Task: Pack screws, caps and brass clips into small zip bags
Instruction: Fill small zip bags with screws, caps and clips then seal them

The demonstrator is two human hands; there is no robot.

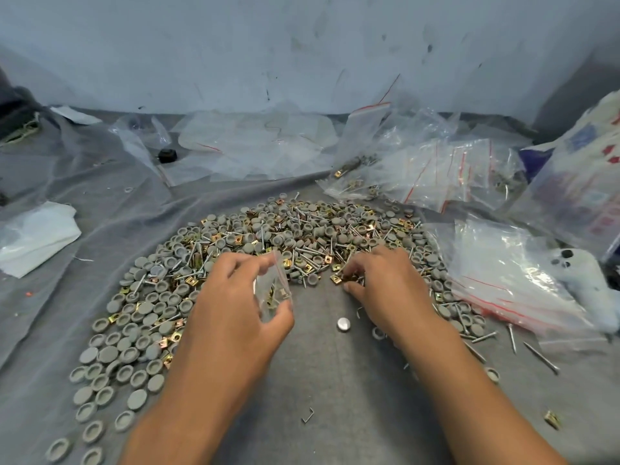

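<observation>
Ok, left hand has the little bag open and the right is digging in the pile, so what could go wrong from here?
1. The small zip bag is only pinched by the left hand; it already holds a brass clip, and tilting could spill it.
2. The right hand picks among the mixed pile of caps, screws and clips, so a wrong count is likely.
3. Stray screws lie near the filled bags and may get missed.

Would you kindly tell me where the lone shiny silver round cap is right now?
In the head view, the shiny silver round cap lies alone on the grey cloth, just right of centre, between the left hand and right hand.
</observation>
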